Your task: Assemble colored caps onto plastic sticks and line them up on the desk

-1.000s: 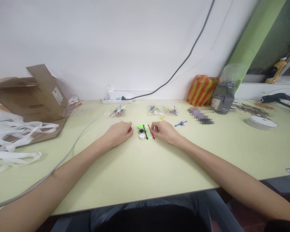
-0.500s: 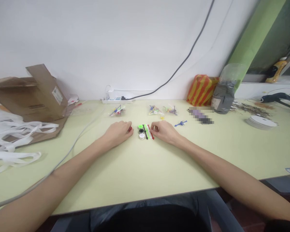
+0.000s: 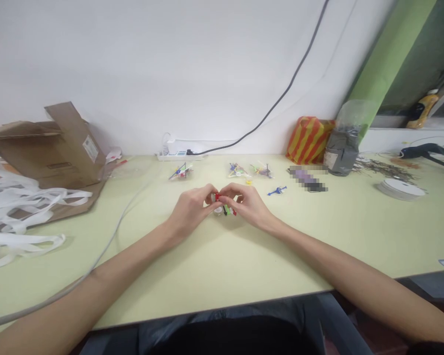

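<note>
Fingertips of L hand [image 3: 191, 209] & R hand [image 3: 248, 204] pinched small red pc [image 3: 217, 196] betw. them, at R hand's 9 o'clock. White disc [image 3: 218, 211] lay at pc's 6 o'clock, arrow strips [image 3: 228, 210] 4–5; blue arrow pc [image 3: 277, 190] at R hand's 2–3.

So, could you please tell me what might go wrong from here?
The red piece is small and pinched between the left hand and right hand, so it could slip. Both hands are close to the white disc and black stick, so they might nudge those askew.
</note>
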`<state>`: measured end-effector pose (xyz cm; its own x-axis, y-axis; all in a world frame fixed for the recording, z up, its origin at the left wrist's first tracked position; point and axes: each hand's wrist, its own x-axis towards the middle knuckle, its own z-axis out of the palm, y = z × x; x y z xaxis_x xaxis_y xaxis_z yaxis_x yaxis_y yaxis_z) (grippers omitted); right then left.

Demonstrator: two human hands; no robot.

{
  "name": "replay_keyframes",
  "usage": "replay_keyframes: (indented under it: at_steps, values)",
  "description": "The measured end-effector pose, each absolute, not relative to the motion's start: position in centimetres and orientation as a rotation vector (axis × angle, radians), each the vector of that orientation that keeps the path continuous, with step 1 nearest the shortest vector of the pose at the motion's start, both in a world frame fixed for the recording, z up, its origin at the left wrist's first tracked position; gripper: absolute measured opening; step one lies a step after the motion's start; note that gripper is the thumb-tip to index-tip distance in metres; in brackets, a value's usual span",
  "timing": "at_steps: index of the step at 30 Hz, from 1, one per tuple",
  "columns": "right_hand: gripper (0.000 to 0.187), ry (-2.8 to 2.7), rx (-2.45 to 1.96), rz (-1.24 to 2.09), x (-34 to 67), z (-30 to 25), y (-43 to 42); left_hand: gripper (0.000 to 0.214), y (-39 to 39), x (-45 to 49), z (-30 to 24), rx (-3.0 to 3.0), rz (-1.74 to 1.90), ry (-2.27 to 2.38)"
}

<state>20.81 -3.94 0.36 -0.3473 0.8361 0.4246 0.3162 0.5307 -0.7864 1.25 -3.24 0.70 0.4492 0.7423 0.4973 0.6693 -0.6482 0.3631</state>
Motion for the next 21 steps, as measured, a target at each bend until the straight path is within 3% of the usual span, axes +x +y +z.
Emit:
replay_keyframes:
  at_steps: [4, 8, 14, 21]
  values:
    - [0.018, -1.9, -0.888, 0.712, 21.0, 0.2, -3.8, 0.029, -3.4, 1.3, 0.8, 2.594, 0.973, 1.191]
    - [0.015, -1.936, -0.883, 0.496, 22.3, 0.4, -2.5, 0.045, -3.2, 1.2, 1.1, 2.675, 0.95, 1.251]
    - [0.004, -2.144, -1.305, 0.117, 25.5, -0.1, 0.1, 0.029, -1.3, -0.2, 0.8, 2.74, 0.87, 1.424]
    - [0.008, -2.165, -1.318, 0.272, 25.9, -2.0, 1.5, 0.027, 0.7, -1.6, -0.3, 2.802, 0.628, 1.562]
